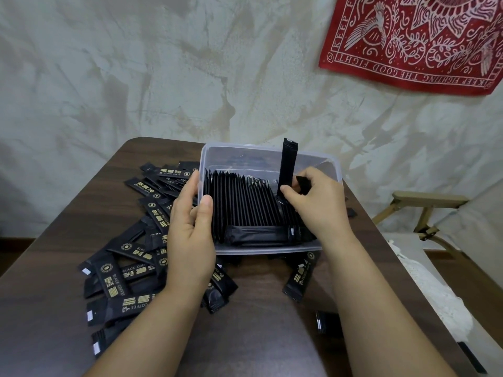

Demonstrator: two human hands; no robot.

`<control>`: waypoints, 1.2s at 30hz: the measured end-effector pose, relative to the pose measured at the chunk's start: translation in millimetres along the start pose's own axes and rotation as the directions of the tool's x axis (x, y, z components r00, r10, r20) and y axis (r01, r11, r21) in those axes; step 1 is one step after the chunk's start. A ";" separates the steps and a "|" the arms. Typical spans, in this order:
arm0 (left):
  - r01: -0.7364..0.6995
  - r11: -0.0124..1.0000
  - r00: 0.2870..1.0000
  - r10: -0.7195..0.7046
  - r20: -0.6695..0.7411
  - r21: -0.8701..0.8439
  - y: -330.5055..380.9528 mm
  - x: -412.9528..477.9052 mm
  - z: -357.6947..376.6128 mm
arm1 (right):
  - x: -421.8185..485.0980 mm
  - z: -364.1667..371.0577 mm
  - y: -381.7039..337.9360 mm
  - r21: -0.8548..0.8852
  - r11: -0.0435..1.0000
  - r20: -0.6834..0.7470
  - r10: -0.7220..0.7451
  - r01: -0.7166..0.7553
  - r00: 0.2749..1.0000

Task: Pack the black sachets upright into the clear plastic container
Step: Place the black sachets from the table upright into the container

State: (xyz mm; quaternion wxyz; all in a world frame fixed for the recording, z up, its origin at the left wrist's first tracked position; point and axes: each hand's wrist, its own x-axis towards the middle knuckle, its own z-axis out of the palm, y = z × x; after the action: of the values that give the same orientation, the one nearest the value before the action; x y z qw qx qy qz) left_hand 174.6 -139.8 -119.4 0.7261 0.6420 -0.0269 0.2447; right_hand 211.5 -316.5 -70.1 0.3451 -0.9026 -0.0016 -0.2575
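Your right hand (317, 202) pinches one black sachet (288, 165) between thumb and fingers, low on its body, so the stick stands upright and pokes above the rim at about 12 o'clock from the hand; a second, shorter black piece (302, 185) sits tucked in the curled fingers. Your left hand (190, 229) grips the left wall of the clear plastic container (268, 153), thumb over the rim on the inside, fingers outside. Inside the box, a tight row of upright sachets (242, 202) fills the span from the left wall across to your right hand, their thin top edges lined up like ribs; one sachet (258, 235) lies flat across the near wall at 6 o'clock. The far strip of the box, at 12 o'clock, looks open. Loose sachets (128, 270), printed in gold with "BLACK COFFEE", spread over the dark wooden table (258, 336) from 9 to 7 o'clock of the box, with another (299, 278) at 5 o'clock just by the near wall. The table's right edge runs close past your right forearm
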 end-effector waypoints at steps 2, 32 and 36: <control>-0.002 1.000 1.000 0.002 0.000 0.001 -0.3 0.1 0.3 | -0.7 0.5 0.4 -0.046 0.999 0.019 0.007 -0.006 1.000; -0.008 1.000 1.000 0.008 0.016 0.021 -0.8 0.5 -1.5 | -4.3 -24.8 -1.6 0.111 0.976 0.286 0.147 -0.185 0.947; -0.010 1.000 1.000 0.009 0.020 0.029 -1.0 0.9 -0.8 | -6.2 -39.2 -5.2 -0.198 0.979 0.386 0.125 -0.050 0.914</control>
State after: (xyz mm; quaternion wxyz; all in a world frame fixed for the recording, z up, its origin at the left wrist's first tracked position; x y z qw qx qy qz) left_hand 175.5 -138.8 -120.1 0.7151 0.6548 -0.0336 0.2423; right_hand 187.0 -335.9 -45.0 0.2641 -0.9630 -0.0072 -0.0530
